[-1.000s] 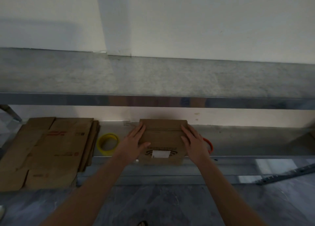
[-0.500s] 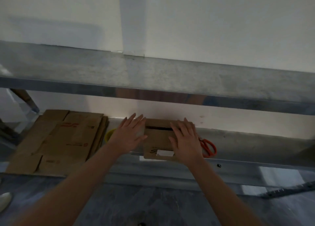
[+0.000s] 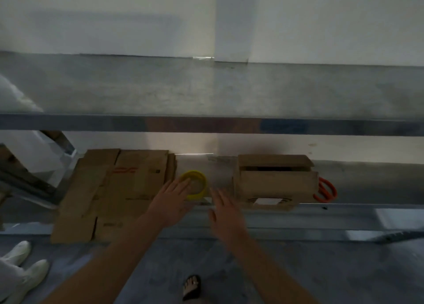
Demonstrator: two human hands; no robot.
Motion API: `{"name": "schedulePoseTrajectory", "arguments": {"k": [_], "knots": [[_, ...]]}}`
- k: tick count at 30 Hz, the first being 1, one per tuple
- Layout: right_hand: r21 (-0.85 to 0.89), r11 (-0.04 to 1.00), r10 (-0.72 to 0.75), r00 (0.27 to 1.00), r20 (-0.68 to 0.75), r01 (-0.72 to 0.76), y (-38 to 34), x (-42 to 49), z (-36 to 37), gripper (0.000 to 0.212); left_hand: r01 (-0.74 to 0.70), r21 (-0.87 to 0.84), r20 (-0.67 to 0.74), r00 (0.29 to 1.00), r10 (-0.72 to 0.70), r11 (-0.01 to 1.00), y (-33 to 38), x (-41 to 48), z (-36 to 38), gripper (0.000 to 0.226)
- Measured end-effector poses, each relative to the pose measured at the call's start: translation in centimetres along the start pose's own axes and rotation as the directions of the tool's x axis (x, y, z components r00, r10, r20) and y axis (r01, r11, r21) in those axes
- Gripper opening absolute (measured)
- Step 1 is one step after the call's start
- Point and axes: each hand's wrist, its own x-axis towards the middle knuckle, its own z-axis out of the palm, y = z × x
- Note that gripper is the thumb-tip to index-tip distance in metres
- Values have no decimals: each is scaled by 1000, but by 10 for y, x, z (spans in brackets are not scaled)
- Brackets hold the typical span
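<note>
Yellow tape roll [image 3: 203, 185], one. Cardboard box [image 3: 275, 184], one. Orange-handled scissors [image 3: 327, 190], one pair. Flattened cardboard [image 3: 128, 189], one stack, sheets not countable. Hands, two, both bare.

Left hand [image 3: 171, 201]: palm down, fingers straight and slightly spread, holding nothing. Fingertips lie over the roll's near-left rim; with the motion blur, real contact cannot be told. Right hand [image 3: 226, 214]: also flat and spread, empty, blurred, over the shelf's front edge, touching nothing I can make out.

Roll lies flat on the lower shelf [image 3: 367, 182], under and just beyond the left fingertips, and left of and beyond the right hand. Box stands to the right of the right hand, near but apart, top flap raised a crack, white label on its front. Scissors stick out at the box's right side. Cardboard stack lies left of the roll, overhanging the shelf front. Upper shelf [image 3: 206, 92], grey metal, runs above. On the floor: one sandalled foot [image 3: 191, 285], two white shoes [image 3: 25, 264] at far left.
</note>
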Motion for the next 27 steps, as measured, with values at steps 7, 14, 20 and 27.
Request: {"name": "schedulePoseTrajectory", "arguments": {"k": [7,14,20,27], "knots": [[-20,968,253,966,55,-252,9,27,31,52,-112,-2,124,986,111,994,-18,23,31,61],[-39,971,237,971,8,-236,5,45,30,18,-164,-38,-7,987,164,986,-26,35,31,46],[-82,973,213,977,-20,-214,-3,41,18,14,-353,-197,-290,912,290,915,-37,31,8,48],[101,979,186,980,-70,-179,-10,9,-30,22,-326,-438,-269,937,224,838,-32,-6,-17,55]]}}
